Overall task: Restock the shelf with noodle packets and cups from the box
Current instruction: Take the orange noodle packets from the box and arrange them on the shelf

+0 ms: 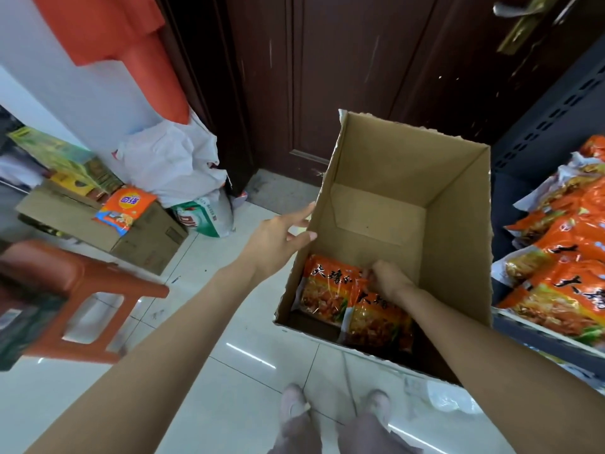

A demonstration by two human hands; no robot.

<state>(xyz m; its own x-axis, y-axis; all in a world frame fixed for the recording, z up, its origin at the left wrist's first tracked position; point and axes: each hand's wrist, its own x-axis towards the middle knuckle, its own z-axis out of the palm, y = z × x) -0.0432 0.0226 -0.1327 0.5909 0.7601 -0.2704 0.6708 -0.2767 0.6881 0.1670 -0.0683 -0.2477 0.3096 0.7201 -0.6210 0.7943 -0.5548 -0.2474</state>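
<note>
An open cardboard box (451,224) stands on the tiled floor in front of me. Two orange noodle packets lie at its bottom: one on the left (324,290) and one nearer me (376,319). My right hand (386,278) reaches down inside the box and pinches the top edge of the nearer packet. My left hand (278,237) hovers at the box's left wall with fingers stretched out, its fingertips at the rim. On the right, the shelf (537,335) carries a stack of the same orange packets (563,257).
A red plastic stool (82,290) stands at the left. Behind it are a closed carton (140,237) with an orange packet on top, bags and boxes. A dark wooden door (360,77) is behind the box. My feet (334,407) stand on the tiles.
</note>
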